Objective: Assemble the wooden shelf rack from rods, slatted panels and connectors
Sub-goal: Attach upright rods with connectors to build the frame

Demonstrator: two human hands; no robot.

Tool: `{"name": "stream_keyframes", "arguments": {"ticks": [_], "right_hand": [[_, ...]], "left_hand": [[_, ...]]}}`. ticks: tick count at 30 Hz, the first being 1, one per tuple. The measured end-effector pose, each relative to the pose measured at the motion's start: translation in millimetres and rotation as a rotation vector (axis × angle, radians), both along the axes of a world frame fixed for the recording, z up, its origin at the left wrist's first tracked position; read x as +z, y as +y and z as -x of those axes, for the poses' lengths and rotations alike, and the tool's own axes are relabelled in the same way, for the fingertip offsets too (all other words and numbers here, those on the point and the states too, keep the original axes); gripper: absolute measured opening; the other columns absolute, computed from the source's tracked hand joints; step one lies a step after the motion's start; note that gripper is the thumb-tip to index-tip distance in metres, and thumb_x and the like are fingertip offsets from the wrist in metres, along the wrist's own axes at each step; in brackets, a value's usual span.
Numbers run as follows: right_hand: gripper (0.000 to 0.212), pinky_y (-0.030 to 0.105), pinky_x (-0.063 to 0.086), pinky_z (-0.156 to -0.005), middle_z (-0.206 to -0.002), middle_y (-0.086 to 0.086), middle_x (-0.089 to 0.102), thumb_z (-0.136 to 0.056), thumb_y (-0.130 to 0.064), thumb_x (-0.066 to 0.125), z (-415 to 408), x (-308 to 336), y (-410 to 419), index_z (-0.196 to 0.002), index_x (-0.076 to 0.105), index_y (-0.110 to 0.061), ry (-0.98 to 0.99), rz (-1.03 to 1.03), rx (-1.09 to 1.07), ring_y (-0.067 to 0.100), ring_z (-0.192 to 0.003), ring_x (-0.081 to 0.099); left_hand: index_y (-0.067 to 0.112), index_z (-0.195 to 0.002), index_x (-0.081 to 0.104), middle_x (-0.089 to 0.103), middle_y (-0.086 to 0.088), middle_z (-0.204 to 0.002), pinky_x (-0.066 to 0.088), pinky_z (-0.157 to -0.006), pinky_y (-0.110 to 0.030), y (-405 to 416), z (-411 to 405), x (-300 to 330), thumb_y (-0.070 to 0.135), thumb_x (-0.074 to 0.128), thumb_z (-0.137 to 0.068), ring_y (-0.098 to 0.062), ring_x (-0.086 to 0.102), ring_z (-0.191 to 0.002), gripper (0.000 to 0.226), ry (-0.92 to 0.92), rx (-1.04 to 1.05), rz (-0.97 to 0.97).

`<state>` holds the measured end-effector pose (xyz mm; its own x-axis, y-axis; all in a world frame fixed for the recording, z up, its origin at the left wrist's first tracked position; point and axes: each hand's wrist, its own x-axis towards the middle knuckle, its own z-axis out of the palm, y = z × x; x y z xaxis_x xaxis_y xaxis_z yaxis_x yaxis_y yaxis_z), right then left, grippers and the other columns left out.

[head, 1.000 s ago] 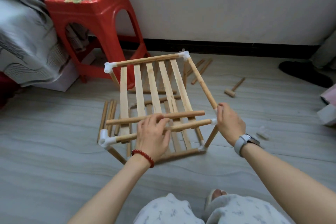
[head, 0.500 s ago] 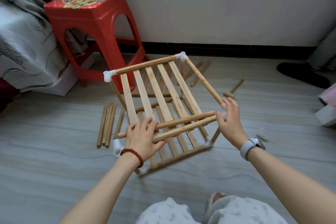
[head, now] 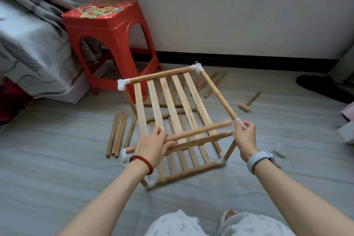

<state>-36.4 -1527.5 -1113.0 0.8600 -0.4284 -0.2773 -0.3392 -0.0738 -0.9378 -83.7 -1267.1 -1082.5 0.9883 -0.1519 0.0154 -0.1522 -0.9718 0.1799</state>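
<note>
Left hand grips loose round wooden rod above half-built slatted wooden rack on floor. Right hand pinches white plastic corner connector. Align rod end square with socket; push straight.

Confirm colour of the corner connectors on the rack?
White plastic, as on the far-left corner connector; the head view, the only one, shows it.

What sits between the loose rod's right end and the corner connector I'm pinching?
Nothing visible. The loose rod held by the left hand ends just short of the connector pinched by the right hand.
</note>
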Motion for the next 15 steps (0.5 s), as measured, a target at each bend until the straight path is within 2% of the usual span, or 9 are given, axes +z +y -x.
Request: {"name": "stream_keyframes", "arguments": {"ticks": [1,2,3,5,7,10,12,15], "right_hand": [[0.027,0.03,0.045,-0.073,-0.11,0.009,0.05,-0.097,-0.029,0.045,2,4,2,-0.115,0.041,-0.01,-0.003,0.116,0.032,0.017,-0.089,0.052],[0.033,0.037,0.043,-0.089,-0.121,0.011,0.046,-0.096,-0.026,0.047,4,7,5,-0.122,0.041,-0.008,-0.005,0.334,0.092,0.023,-0.106,0.05],[0.037,0.044,0.033,-0.105,-0.128,0.01,0.044,-0.095,-0.024,0.048,4,10,9,-0.128,0.041,-0.009,-0.027,0.597,0.168,0.025,-0.119,0.044],[0.034,0.051,0.012,-0.114,-0.128,0.004,0.046,-0.095,-0.024,0.045,4,16,23,-0.127,0.046,-0.014,-0.194,1.007,0.399,0.022,-0.127,0.038],[0.033,0.045,0.017,-0.115,-0.124,-0.003,0.049,-0.097,-0.029,0.036,4,25,43,-0.126,0.049,-0.018,-0.274,1.109,0.731,0.015,-0.124,0.041],[0.042,0.034,0.024,-0.111,-0.134,-0.002,0.044,-0.099,-0.038,0.03,2,25,78,-0.136,0.04,-0.023,-0.306,1.116,1.113,0.014,-0.127,0.036],[0.046,0.037,0.021,-0.112,-0.139,0.001,0.038,-0.098,-0.043,0.028,2,19,96,-0.139,0.035,-0.026,-0.334,1.162,1.174,0.016,-0.13,0.031],[0.048,0.044,0.015,-0.115,-0.147,0.0,0.031,-0.097,-0.042,0.023,-2,9,108,-0.141,0.034,-0.027,-0.353,1.225,1.115,0.015,-0.138,0.023]], "left_hand": [[0.02,-0.094,0.048,0.046,0.005,-0.093,0.041,-0.059,-0.028,3,-1,3,0.048,0.039,-0.094,-0.014,0.051,-0.067,0.03,-0.028,0.098,0.085],[0.019,-0.093,0.048,0.049,0.002,-0.089,0.04,-0.056,-0.03,8,-3,7,0.044,0.039,-0.095,-0.016,0.051,-0.065,0.027,-0.057,0.239,0.208],[0.017,-0.095,0.048,0.051,-0.001,-0.088,0.037,-0.055,-0.03,16,-7,9,0.039,0.038,-0.097,-0.018,0.05,-0.066,0.024,-0.086,0.397,0.343],[0.011,-0.109,0.047,0.052,-0.007,-0.093,0.034,-0.063,-0.031,41,-19,11,0.027,0.037,-0.099,-0.024,0.048,-0.076,0.022,-0.087,0.67,0.513],[0.007,-0.12,0.041,0.052,-0.016,-0.099,0.037,-0.068,-0.036,73,-29,4,0.018,0.035,-0.098,-0.033,0.051,-0.086,0.025,-0.003,0.804,0.565],[0.007,-0.116,0.034,0.049,-0.021,-0.104,0.042,-0.07,-0.038,114,-27,-25,0.008,0.033,-0.096,-0.034,0.051,-0.084,0.02,0.148,0.86,0.644],[0.005,-0.114,0.03,0.048,-0.025,-0.115,0.039,-0.075,-0.037,126,-16,-54,0.003,0.033,-0.095,-0.034,0.05,-0.091,0.02,0.221,0.882,0.656],[-0.002,-0.131,0.024,0.04,-0.027,-0.131,0.037,-0.093,-0.042,126,8,-111,0.003,0.034,-0.094,-0.039,0.046,-0.114,0.038,0.368,0.949,0.636]]}}
